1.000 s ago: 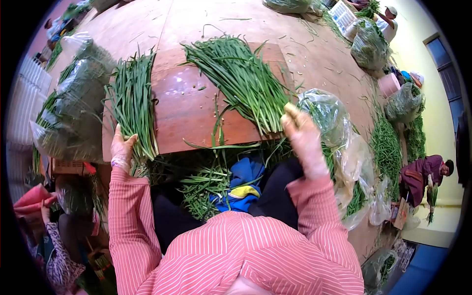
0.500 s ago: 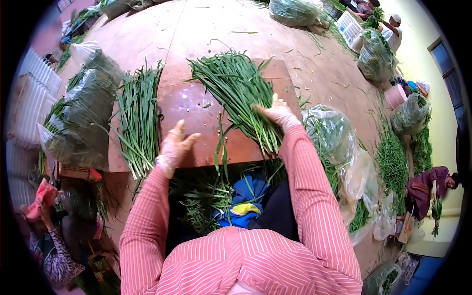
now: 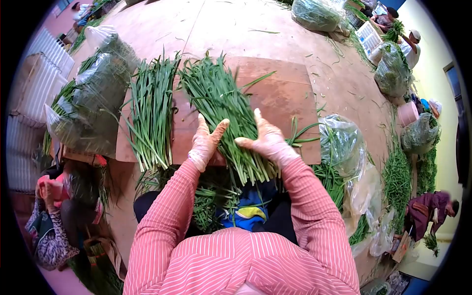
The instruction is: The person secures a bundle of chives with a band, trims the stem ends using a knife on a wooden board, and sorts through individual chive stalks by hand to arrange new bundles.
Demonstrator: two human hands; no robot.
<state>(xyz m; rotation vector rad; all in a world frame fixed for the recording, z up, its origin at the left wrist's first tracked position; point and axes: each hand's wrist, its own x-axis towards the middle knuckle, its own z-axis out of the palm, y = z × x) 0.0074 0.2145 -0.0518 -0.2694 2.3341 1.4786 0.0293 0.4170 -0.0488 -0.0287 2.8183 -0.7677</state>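
A large bundle of garlic chives (image 3: 223, 105) lies on the reddish-brown board (image 3: 290, 103), its pale stem ends hanging over the near edge. Both my hands wear thin, pale gloves. My left hand (image 3: 204, 145) presses the bundle's left side, thumb over the leaves. From the other side my right hand (image 3: 268, 142) cups it, thumb across the stems and fingers pointing forward. Together they hold the bundle between them. On the board's left part rests a second chive bundle (image 3: 151, 110), apart from my hands. Several loose leaves (image 3: 300, 137) lie right of my right hand.
A plastic bag of greens (image 3: 93, 108) stands left of the board. At the right are another open plastic bag (image 3: 344, 147) and a heap of greens (image 3: 397, 172). Cut leaves and a blue-and-yellow cloth (image 3: 250, 211) lie below the board's near edge. Other people sit around the room.
My hands have closed in on the large bundle from both sides. It has shifted left and toward me on the board, and now lies closer to the second bundle.
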